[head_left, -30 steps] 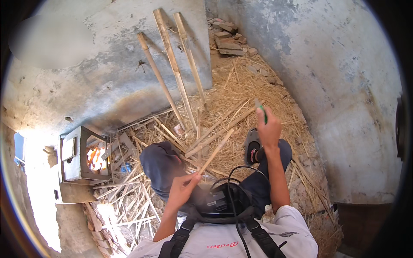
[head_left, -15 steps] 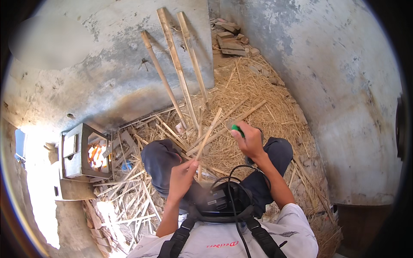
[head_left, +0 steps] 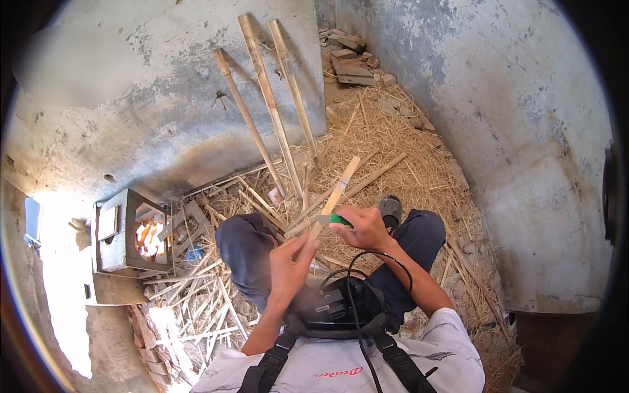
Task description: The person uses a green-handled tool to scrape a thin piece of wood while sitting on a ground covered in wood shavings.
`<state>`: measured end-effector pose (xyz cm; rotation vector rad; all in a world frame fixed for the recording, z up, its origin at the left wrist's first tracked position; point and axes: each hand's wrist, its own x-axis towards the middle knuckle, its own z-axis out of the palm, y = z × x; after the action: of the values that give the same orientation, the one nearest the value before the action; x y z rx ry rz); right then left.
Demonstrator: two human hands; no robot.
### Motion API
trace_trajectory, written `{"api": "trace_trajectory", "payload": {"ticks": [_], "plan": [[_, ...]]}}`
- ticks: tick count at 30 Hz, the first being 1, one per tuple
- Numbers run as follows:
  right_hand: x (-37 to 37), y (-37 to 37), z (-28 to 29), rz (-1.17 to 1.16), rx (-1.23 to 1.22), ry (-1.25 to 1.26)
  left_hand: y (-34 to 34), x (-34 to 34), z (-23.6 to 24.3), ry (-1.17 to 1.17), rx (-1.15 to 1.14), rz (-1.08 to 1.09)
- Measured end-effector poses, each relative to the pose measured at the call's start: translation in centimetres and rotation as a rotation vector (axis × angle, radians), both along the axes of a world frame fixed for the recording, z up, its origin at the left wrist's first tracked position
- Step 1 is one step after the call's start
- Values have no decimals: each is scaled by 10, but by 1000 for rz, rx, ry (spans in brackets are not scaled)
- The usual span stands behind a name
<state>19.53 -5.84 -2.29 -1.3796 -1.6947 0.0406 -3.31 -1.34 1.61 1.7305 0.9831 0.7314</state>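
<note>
Your left hand (head_left: pixel 289 267) grips the wooden strip (head_left: pixel 337 194) near its lower end; right of the strip, your right hand (head_left: pixel 367 228) grips a green-handled knife (head_left: pixel 339 220).

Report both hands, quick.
Left hand: closed, holding the strip near its lower end.
Right hand: closed, holding the knife by its green handle.

Green knife handle (head_left: pixel 339 220); pale yellow strip (head_left: pixel 342 183)

Shows bricks (head_left: pixel 352 67) heaped at the far end, loose straw (head_left: pixel 393 128) strewn between grey walls (head_left: pixel 517 150), an open-sided box (head_left: pixel 120 251) at left
</note>
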Motion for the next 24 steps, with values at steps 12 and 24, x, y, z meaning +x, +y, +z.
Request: {"api": "trace_trajectory", "payload": {"ticks": [12,24], "plan": [[1,-1,10,-93,-10,-30,0,4,-6,-169,-139,-6],[35,0,5,-373,-25,30,-7,-20,-8,-43,-291,-25]]}}
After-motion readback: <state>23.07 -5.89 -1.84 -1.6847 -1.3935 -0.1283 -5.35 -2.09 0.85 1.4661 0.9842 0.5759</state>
